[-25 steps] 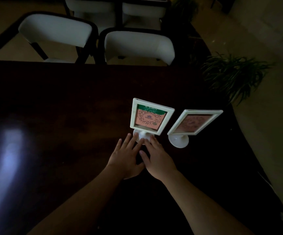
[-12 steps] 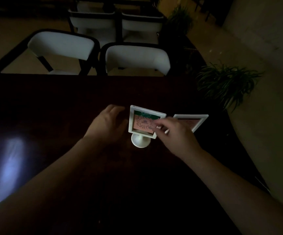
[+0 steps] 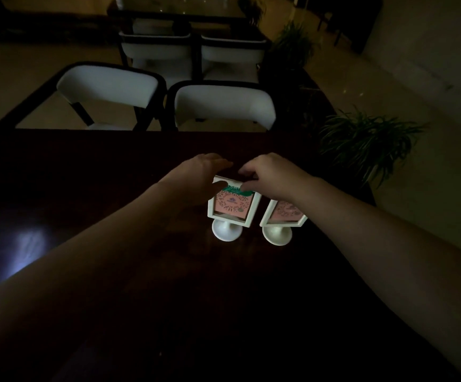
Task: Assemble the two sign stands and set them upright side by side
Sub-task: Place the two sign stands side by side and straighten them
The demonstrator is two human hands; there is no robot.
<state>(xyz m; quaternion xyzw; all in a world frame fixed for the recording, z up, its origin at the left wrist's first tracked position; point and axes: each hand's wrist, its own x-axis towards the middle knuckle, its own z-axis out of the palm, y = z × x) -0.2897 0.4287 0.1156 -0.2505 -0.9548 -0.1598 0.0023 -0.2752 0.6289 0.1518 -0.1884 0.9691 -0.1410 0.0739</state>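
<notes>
Two white sign stands with pink inserts stand upright side by side on the dark table [image 3: 113, 271]. The left sign stand [image 3: 230, 208] faces me on its round foot. Both hands rest on its top edge: my left hand [image 3: 196, 175] grips the upper left corner with the thumb on the front, and my right hand [image 3: 268, 172] pinches the top right. The right sign stand [image 3: 281, 216] is angled and partly hidden behind my right forearm; neither hand touches it.
Two white-backed chairs [image 3: 224, 106] stand at the table's far edge, with more chairs and another table behind. A leafy potted plant [image 3: 361, 144] sits beyond the table's right corner. A bright reflection [image 3: 25, 244] lies on the left tabletop.
Both hands rose from the left stand's foot to its frame and now hold its top edge. The two stands now sit closer together, with the right one more upright.
</notes>
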